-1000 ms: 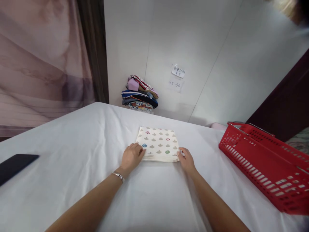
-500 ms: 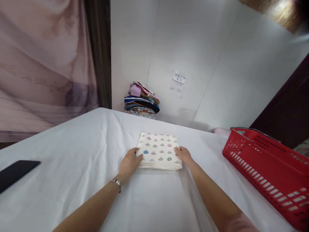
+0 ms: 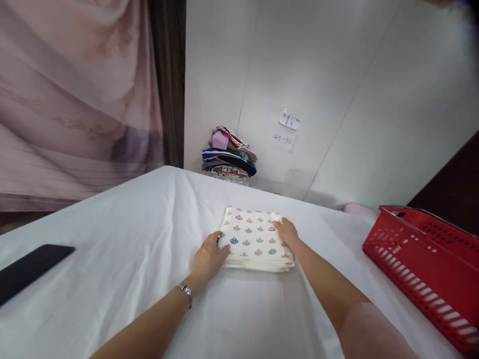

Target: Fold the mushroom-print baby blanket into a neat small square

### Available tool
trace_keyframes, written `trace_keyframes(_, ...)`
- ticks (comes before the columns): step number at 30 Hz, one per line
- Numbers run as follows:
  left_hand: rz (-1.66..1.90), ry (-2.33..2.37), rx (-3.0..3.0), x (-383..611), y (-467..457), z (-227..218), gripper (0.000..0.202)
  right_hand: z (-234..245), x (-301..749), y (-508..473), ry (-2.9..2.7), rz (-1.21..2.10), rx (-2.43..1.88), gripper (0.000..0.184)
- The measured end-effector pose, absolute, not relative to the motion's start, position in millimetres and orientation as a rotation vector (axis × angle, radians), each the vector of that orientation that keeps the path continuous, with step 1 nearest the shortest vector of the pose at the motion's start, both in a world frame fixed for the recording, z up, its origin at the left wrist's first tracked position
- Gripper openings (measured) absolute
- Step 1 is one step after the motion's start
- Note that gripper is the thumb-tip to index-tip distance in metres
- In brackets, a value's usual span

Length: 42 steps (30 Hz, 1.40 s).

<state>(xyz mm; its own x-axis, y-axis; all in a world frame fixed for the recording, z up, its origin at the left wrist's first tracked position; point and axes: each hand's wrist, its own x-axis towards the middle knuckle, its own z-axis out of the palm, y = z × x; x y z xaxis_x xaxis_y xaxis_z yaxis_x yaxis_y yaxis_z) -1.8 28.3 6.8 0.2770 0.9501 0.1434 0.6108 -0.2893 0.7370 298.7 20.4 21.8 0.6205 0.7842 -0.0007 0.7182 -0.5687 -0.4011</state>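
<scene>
Head view: folded mushroom-print cloth [image 3: 252, 237], frame centre; left hand [image 3: 208, 256], right hand [image 3: 288, 233] touching opposite edges, cannot tell if gripping.

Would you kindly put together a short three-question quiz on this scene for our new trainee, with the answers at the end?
1. Multiple choice: On which side, by their own left and right, does the person wear the bracelet?
A) Right only
B) Left only
C) Both

2. True or false: The red basket stands to the right of the folded patterned cloth.

3. Fill in the missing number: The lower paper on the wall reads "45-__".

Key: 1. B; 2. True; 3. 50
</scene>
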Motion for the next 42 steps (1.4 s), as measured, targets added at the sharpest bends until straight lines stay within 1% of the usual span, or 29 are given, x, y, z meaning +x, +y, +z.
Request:
trace_keyframes(3, 0.797, 1.368, 1.998, 0, 27, 6, 0.045, 22, 303, 27, -1.186, 0.203, -2.528, 0.049)
trace_keyframes(7, 0.772, 1.352, 1.996, 3, 26, 6, 0.046, 16, 306, 31, -1.172, 0.247, -2.603, 0.048)
trace_keyframes(15, 0.77, 1.371, 1.938, 4, 30, 1, 0.047, 16, 308, 27, -1.212, 0.273, -2.631, 0.054)
trace_keyframes(19, 0.829, 1.313, 1.811, 4, 34, -1, 0.044, 16, 307, 30, -1.22, 0.265, -2.623, 0.054)
trace_keyframes(24, 0.88, 1.347, 1.799, 6, 37, -1, 0.04, 12, 304, 32, -1.236, 0.273, -2.62, 0.057)
trace_keyframes(29, 0.883, 1.388, 1.731, 8, 38, -1, 0.034, 15, 308, 26, -1.284, 0.308, -2.618, 0.065)
trace_keyframes(32, 0.89, 1.405, 1.715, 8, 39, -1, 0.034, 22, 302, 24, -1.429, 0.091, -2.577, 0.066)
trace_keyframes(34, 0.863, 1.41, 1.724, 8, 39, -2, 0.036, 26, 287, 27, -1.631, -0.08, -2.443, 0.063)
trace_keyframes(35, 0.849, 1.406, 1.735, 8, 39, -2, 0.037, 26, 277, 30, -1.745, -0.102, -2.355, 0.061)
trace_keyframes(39, 0.824, 1.4, 1.788, 8, 39, -2, 0.038, 21, 230, 53, -2.147, 0.096, -2.069, 0.059)
trace_keyframes(42, 0.819, 1.421, 1.811, 8, 39, -2, 0.037, 15, 207, 68, -2.248, 0.16, -2.052, 0.06)
